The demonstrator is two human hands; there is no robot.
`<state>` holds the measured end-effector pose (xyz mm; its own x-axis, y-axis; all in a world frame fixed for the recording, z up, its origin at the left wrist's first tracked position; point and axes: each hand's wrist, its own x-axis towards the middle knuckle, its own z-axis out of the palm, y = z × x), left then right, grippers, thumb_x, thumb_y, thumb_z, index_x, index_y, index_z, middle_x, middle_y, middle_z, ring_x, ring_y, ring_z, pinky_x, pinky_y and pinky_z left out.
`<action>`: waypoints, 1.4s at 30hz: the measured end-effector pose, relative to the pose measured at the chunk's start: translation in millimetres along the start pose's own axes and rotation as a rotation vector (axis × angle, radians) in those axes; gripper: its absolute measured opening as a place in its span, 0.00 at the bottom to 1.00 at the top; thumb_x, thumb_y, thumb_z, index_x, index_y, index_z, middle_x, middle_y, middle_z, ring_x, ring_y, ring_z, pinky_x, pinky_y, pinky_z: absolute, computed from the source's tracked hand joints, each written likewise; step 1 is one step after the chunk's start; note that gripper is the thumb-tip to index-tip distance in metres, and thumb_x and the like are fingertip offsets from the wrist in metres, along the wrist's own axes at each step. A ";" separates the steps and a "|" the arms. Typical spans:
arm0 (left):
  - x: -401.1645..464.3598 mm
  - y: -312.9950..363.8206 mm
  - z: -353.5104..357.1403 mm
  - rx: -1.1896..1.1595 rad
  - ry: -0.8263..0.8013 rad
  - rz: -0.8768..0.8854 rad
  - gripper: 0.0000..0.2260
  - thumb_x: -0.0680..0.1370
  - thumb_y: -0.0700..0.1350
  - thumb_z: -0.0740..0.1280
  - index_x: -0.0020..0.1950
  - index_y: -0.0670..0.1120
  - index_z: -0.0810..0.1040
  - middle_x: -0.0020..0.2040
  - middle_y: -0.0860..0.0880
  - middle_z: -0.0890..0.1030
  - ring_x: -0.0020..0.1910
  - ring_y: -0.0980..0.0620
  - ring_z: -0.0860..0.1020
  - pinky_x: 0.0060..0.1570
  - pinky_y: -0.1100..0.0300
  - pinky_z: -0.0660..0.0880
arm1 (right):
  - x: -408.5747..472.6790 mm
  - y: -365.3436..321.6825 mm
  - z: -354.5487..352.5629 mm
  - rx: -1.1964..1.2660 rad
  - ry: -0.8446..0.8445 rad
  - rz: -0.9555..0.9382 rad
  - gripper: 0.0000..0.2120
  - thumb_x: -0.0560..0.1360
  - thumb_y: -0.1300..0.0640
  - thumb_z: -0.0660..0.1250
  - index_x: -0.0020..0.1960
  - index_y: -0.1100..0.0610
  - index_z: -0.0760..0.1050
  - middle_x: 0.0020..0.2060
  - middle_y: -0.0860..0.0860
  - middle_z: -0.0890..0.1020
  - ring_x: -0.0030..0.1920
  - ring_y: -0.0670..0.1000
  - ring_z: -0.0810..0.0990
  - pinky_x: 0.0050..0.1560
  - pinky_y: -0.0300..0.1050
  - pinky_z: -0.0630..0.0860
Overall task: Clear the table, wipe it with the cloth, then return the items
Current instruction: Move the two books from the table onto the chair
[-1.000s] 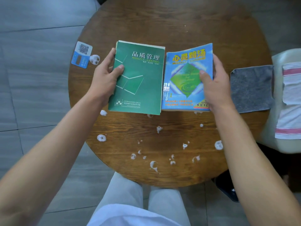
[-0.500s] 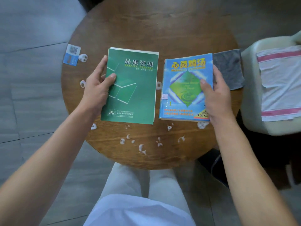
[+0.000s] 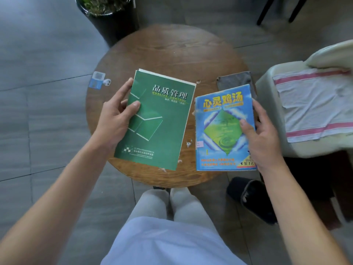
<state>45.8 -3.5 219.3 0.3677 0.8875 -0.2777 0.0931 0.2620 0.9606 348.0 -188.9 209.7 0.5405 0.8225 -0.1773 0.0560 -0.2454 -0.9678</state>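
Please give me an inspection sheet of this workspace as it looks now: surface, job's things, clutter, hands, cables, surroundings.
Surface: round wooden table, with white crumpled scraps on it.
Job's things: green book and blue book held side by side over the table; grey cloth on the table's right edge, partly behind the blue book.
Clutter: blue card at the left edge.
Hands: left hand grips the green book; right hand grips the blue book.
Cables: nothing seen.
Surroundings: potted plant, chair with striped towel, dark slipper.
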 end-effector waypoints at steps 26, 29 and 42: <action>-113.2 48.3 65.4 -0.076 -0.122 -0.076 0.26 0.82 0.39 0.67 0.78 0.58 0.70 0.57 0.49 0.87 0.44 0.51 0.87 0.41 0.58 0.84 | -166.7 -42.3 -80.1 0.157 0.310 -0.048 0.22 0.83 0.60 0.64 0.74 0.43 0.70 0.63 0.45 0.84 0.54 0.43 0.85 0.56 0.37 0.80; -114.8 47.2 108.0 -0.062 -0.131 -0.078 0.26 0.83 0.38 0.67 0.78 0.57 0.70 0.57 0.49 0.87 0.44 0.52 0.87 0.41 0.58 0.84 | -169.9 -34.7 -120.4 0.150 0.339 -0.040 0.22 0.81 0.55 0.66 0.71 0.36 0.72 0.64 0.45 0.84 0.48 0.43 0.86 0.53 0.38 0.82; -141.4 26.8 305.5 -0.044 -0.135 -0.145 0.25 0.83 0.37 0.66 0.76 0.57 0.72 0.54 0.52 0.88 0.42 0.52 0.87 0.41 0.56 0.85 | -157.7 1.8 -316.4 0.185 0.361 0.005 0.23 0.84 0.60 0.64 0.77 0.47 0.69 0.62 0.45 0.84 0.63 0.48 0.83 0.65 0.49 0.79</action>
<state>279.0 -237.8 288.6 0.4747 0.7812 -0.4055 0.1149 0.4018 0.9085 528.5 -481.4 292.5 0.8021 0.5806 -0.1399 -0.0819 -0.1251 -0.9888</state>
